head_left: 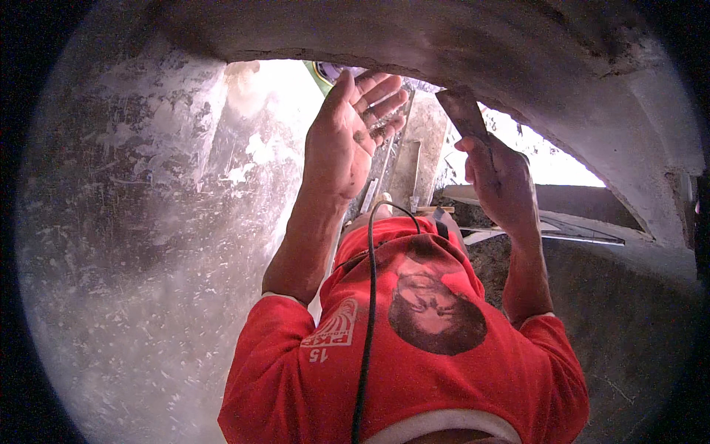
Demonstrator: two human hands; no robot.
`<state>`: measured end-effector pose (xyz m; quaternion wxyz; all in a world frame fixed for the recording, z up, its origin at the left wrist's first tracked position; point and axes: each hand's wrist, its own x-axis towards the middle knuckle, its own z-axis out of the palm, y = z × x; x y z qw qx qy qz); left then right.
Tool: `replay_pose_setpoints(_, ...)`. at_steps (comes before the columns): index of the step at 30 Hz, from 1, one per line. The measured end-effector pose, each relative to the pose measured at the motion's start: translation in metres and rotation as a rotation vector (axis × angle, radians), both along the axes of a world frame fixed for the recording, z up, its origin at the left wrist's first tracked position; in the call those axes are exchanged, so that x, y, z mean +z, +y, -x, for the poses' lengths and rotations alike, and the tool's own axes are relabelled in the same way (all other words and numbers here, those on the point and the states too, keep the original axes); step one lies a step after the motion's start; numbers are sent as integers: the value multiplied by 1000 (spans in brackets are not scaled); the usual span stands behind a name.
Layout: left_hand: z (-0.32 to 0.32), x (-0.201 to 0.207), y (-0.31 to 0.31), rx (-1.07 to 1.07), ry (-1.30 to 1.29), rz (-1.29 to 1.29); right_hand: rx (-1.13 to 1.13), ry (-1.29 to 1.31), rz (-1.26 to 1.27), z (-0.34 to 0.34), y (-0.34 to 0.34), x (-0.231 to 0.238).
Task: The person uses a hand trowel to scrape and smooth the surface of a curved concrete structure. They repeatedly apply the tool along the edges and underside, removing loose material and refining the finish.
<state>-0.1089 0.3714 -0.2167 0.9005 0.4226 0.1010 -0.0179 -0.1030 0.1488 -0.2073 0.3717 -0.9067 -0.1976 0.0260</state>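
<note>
My left hand [346, 140] is raised with its palm showing and its fingers spread. Dark smudges mark the palm and fingers, and nothing is in its grasp. At the right, my right hand [503, 181] is closed round a scraper [463, 112]. Its flat, dark blade points up and slightly left, close below the edge of the overhanging concrete [414, 37]. Most of the handle is hidden inside my fist. The two hands are apart, with the blade tip to the right of my left fingers.
A patchy grey-white wall [140, 207] rises on the left. Beyond my hands lie long boards [414, 163] and a partly hidden green-and-purple object [322, 74]. Thin metal bars [580, 231] are at the right. A black cable [367, 318] runs down over my red shirt.
</note>
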Motion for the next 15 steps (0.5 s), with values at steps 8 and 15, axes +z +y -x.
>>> replay_pose_setpoints(8,-1,0,2,43,-1,-11,65,-136,-118,-11,36,-11)
replay_pose_setpoints(15,-1,8,-5,66,5,-88,156,-348,-90,-39,57,-23)
